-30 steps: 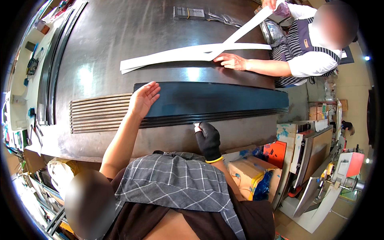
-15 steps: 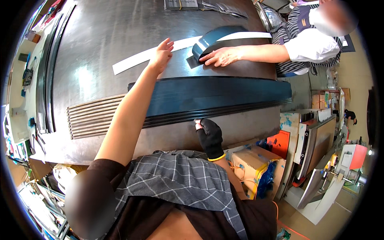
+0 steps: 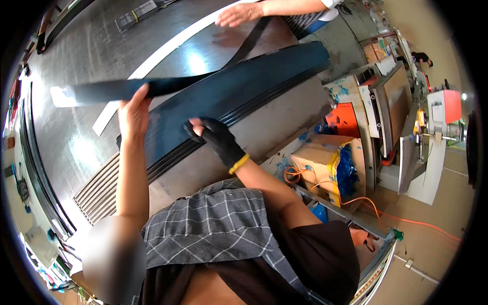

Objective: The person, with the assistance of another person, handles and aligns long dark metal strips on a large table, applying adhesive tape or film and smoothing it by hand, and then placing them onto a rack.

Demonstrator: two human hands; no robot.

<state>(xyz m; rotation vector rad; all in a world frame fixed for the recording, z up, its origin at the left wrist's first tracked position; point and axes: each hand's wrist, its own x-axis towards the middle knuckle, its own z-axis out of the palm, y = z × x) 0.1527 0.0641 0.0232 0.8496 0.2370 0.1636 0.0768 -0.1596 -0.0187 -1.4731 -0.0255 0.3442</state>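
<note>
My bare left hand (image 3: 134,114) grips a long, dark flexible strip (image 3: 109,90) near its left end. That strip hangs over the steel table and bends away to the far right, its left tip blurred. My right hand (image 3: 216,141), in a black fingerless glove with a yellow cuff, is curled closed above the stack of dark blue strips (image 3: 254,79). Whether anything small is inside its fingers, I cannot make out. A white strip (image 3: 175,48) lies across the table behind the stack. At the top, a co-worker's open hand (image 3: 239,14) hovers near the white strip.
Bundled flat grey pieces (image 3: 136,14) sit on the far part of the table (image 3: 96,61). Long black profiles (image 3: 38,168) run along the left. To the right of the table stand a cardboard box (image 3: 317,157) with blue film and an orange cable (image 3: 376,206).
My left hand has taken hold of the dark strip, which was curled under the co-worker's hand and now stretches leftward. My right hand has moved left over the stack. The view has turned.
</note>
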